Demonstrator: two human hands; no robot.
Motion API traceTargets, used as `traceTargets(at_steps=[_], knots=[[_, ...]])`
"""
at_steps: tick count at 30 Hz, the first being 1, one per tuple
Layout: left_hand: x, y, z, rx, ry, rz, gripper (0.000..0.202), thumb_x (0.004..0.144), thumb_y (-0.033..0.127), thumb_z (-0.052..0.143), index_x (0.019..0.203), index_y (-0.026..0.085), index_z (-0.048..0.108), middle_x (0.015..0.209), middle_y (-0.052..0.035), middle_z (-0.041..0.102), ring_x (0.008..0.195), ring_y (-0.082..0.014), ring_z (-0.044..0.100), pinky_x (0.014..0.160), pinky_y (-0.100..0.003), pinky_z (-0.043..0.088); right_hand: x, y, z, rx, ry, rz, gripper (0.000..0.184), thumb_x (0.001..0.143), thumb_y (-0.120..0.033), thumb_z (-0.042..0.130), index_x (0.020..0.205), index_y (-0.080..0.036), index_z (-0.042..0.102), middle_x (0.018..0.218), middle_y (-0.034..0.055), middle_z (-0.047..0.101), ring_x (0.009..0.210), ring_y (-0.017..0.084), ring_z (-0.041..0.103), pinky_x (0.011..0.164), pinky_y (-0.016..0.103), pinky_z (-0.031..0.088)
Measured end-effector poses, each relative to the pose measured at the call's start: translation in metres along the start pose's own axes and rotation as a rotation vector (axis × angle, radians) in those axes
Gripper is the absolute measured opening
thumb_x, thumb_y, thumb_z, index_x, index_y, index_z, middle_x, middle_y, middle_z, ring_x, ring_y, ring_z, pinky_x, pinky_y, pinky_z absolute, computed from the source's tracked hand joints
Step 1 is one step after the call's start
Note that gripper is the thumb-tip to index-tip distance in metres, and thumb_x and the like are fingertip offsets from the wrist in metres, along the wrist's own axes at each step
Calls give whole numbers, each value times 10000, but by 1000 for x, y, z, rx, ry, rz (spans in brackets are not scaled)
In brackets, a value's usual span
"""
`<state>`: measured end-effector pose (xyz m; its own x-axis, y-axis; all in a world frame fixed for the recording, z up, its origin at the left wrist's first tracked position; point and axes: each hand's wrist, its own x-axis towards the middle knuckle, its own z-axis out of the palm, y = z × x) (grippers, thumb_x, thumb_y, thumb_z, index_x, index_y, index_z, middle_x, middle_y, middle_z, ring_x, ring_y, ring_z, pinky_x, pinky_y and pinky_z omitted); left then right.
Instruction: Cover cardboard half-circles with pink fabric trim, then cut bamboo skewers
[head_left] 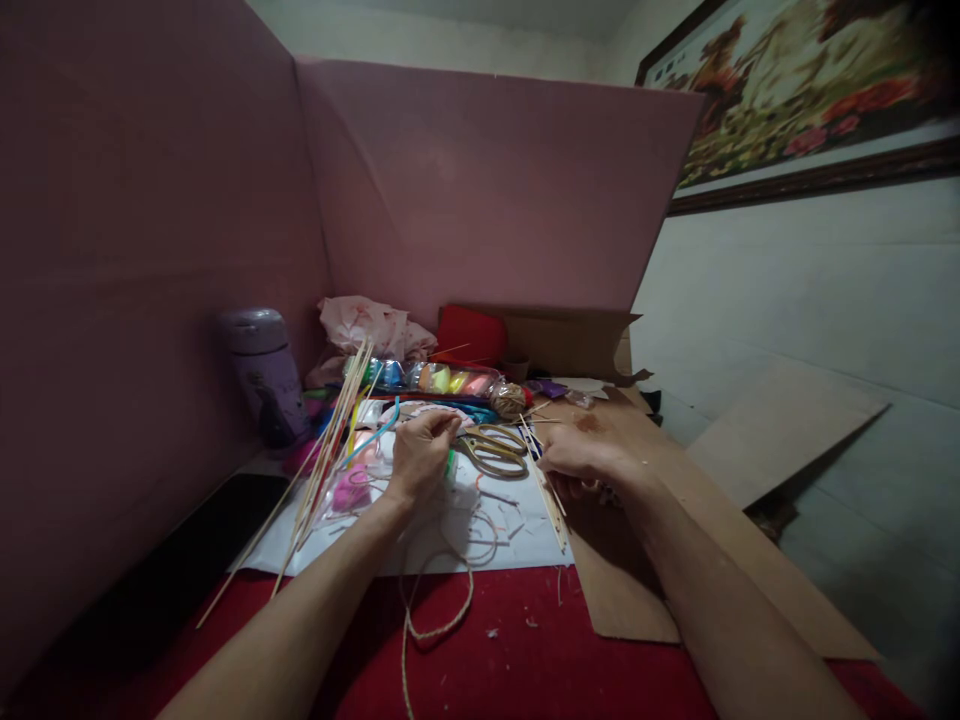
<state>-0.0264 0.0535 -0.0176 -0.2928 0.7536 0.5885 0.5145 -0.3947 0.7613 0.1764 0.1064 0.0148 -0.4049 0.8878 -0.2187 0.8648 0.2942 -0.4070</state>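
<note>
My left hand (421, 453) rests on a white sheet (480, 535), fingers curled in a pinch near a small green piece; what it grips I cannot make out. My right hand (574, 458) lies on brown cardboard (637, 580), fingers closed around thin wooden sticks (550, 500) at the sheet's right edge. Gold-handled scissors (495, 448) lie between the two hands. A length of jute twine (439, 600) loops from under my left hand toward me over the red cloth (517, 660).
A bundle of long thin sticks (322, 470) leans at the left. A purple flask (262, 375) stands by the pink board wall (150, 300). A row of coloured clay packs (431, 378), a twine ball (510, 400), a pink bag and an open cardboard box sit behind.
</note>
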Motion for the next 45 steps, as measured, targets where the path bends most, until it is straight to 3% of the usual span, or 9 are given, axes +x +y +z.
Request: traceTargets(at_steps=[5, 10, 16, 25, 32, 35, 39, 42, 45], knots=[[9, -2, -13, 144, 85, -5, 185, 766, 255, 536, 832, 190, 696, 741, -41, 705, 687, -169, 623, 611, -250, 439, 10, 4, 0, 18, 77, -80, 252, 697, -110, 489, 456, -133, 561, 418, 33, 548, 367, 97, 461, 401, 208, 309], [22, -8, -38, 803, 130, -129, 241, 804, 211, 451, 929, 222, 656, 870, -64, 706, 783, -209, 639, 654, -279, 438, 14, 3, 4, 48, 215, -190, 278, 749, -215, 449, 525, -139, 595, 499, 40, 590, 431, 104, 483, 419, 214, 282], [27, -26, -58, 1071, 201, -259, 272, 819, 144, 388, 988, 78, 590, 931, -230, 636, 861, -340, 611, 631, -375, 445, 12, -4, 8, 16, 353, -204, 292, 757, -211, 451, 519, -143, 606, 513, 56, 602, 459, 114, 481, 453, 229, 262], [31, -21, -64, 1192, 177, -293, 263, 793, 87, 398, 925, 23, 616, 865, -228, 619, 826, -351, 615, 596, -382, 457, 12, -7, 14, -89, 434, -242, 284, 743, -213, 463, 514, -145, 617, 540, 57, 601, 468, 111, 428, 471, 252, 215], [34, -16, -68, 1198, 177, -294, 234, 789, 116, 427, 855, 83, 650, 816, -184, 647, 742, -305, 635, 585, -377, 462, 12, -9, 18, -116, 455, -270, 266, 749, -206, 464, 565, -159, 650, 604, 70, 652, 503, 133, 490, 472, 256, 217], [35, 2, -68, 1175, 249, -201, 221, 810, 170, 430, 871, 113, 635, 825, -155, 636, 698, -271, 627, 585, -368, 454, 10, -12, 19, -115, 487, -280, 273, 766, -215, 466, 565, -173, 645, 613, 68, 660, 537, 146, 519, 488, 258, 225], [36, 37, -68, 973, 501, 116, 159, 831, 230, 459, 862, 142, 587, 842, -110, 606, 679, -224, 602, 596, -343, 439, 9, -16, 22, -91, 551, -298, 298, 819, -253, 449, 579, -178, 610, 630, 74, 659, 589, 164, 550, 517, 259, 256], [36, 62, -64, 509, 647, 353, 96, 843, 229, 481, 895, 163, 526, 735, -34, 573, 667, -151, 576, 652, -294, 434, 8, -20, 25, -57, 591, -326, 296, 876, -255, 398, 654, -175, 575, 654, 63, 649, 597, 150, 554, 544, 246, 300], [35, 77, -49, -67, 583, 459, 52, 842, 212, 492, 874, 193, 456, 644, 29, 528, 567, -88, 527, 559, -213, 413, 8, -25, 29, 138, 565, -440, 243, 897, -232, 381, 708, -181, 525, 610, 22, 612, 560, 124, 547, 544, 217, 345]])
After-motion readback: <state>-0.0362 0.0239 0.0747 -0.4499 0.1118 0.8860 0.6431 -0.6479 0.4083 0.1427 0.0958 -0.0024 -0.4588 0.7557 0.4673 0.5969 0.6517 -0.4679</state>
